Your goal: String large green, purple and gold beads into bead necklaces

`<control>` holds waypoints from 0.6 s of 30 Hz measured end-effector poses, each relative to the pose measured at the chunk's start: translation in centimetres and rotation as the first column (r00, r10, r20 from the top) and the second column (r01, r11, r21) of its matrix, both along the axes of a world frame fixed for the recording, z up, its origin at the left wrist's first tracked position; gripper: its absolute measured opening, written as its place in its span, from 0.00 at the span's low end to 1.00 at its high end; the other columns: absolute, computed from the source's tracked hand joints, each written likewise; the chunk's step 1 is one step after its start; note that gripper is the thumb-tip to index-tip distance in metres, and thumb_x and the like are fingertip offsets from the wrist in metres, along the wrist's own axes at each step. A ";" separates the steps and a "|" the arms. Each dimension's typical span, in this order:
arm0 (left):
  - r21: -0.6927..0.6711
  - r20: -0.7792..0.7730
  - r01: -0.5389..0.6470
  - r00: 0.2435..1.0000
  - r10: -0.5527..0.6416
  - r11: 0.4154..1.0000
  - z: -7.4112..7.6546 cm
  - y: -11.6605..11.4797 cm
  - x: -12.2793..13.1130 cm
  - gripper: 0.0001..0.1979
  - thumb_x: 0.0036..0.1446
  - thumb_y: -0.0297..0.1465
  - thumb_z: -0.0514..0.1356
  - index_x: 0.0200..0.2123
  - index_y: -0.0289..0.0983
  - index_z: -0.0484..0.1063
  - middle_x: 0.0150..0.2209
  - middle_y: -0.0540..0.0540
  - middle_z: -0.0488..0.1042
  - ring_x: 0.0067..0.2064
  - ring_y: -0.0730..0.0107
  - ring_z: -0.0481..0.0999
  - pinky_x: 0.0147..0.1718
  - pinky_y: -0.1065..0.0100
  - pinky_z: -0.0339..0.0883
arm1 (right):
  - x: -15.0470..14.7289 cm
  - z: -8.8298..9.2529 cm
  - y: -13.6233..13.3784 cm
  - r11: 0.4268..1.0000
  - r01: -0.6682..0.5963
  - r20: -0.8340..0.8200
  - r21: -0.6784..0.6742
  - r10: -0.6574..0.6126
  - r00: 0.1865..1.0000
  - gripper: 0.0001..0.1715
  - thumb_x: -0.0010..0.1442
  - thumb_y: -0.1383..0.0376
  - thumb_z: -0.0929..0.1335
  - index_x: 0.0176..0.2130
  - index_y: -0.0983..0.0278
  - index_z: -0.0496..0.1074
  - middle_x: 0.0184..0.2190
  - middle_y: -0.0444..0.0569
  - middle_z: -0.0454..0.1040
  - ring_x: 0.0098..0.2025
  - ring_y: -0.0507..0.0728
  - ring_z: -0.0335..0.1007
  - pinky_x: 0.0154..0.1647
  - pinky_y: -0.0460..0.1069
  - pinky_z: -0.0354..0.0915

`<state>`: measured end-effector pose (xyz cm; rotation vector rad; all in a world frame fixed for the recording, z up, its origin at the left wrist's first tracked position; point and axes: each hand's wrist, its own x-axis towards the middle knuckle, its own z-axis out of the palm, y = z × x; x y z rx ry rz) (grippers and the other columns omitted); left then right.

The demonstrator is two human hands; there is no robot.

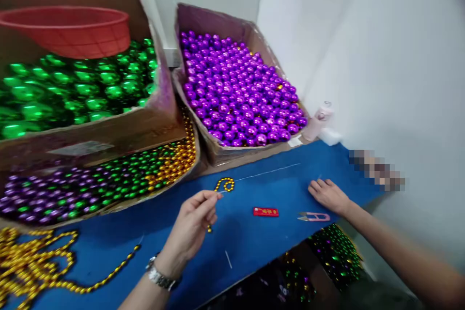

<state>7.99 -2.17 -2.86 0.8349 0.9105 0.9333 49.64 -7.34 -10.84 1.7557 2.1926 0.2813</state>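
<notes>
My left hand (192, 225) pinches a string of small gold beads (225, 184) above the blue table (254, 242); the bead end curls just past my fingertips. A thin white thread (271, 172) runs from those beads toward the right. My right hand (329, 194) rests on the blue surface near the thread's far end, fingers curled down; whether it holds the thread is unclear. A watch is on my left wrist. Pink thread snips (315, 216) lie just below my right hand. A small red object (266, 211) lies between my hands.
A cardboard box of purple balls (240, 92) stands at the back. A box of green balls (76, 87) with a red basin (69, 29) is at left. Mixed bead strands (90, 184) fill a tray. Loose gold strands (32, 261) lie at front left. White wall on the right.
</notes>
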 end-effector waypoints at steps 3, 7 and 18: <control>-0.064 0.043 -0.017 0.999 0.020 0.998 -0.9 -1.0 -0.3 0.10 0.51 0.35 0.65 0.32 0.33 0.75 0.20 0.54 0.60 0.21 0.82 0.54 0.20 0.76 0.54 | -0.1 0.5 0.5 0.998 -0.052 -0.036 0.018 0.053 0.998 0.09 0.62 0.74 0.63 0.38 0.65 0.71 0.38 0.51 0.73 0.40 0.58 0.69 0.41 0.53 0.64; -0.112 0.050 -0.061 0.996 0.067 0.992 -1.2 -1.7 -0.9 0.10 0.50 0.35 0.66 0.32 0.33 0.75 0.22 0.54 0.61 0.21 0.83 0.50 0.20 0.77 0.53 | -2.9 2.1 1.5 0.996 -0.039 -0.154 0.075 0.050 0.987 0.16 0.58 0.79 0.60 0.38 0.63 0.70 0.35 0.56 0.74 0.38 0.62 0.70 0.37 0.54 0.61; 0.106 -0.120 -0.172 0.976 0.184 0.979 -1.4 -3.2 -1.1 0.10 0.52 0.36 0.64 0.33 0.34 0.76 0.25 0.51 0.68 0.23 0.81 0.58 0.22 0.76 0.53 | -24.5 8.9 -0.9 0.985 -0.105 -0.916 0.137 0.166 0.365 0.11 0.67 0.62 0.59 0.47 0.53 0.67 0.38 0.49 0.73 0.40 0.59 0.69 0.40 0.53 0.65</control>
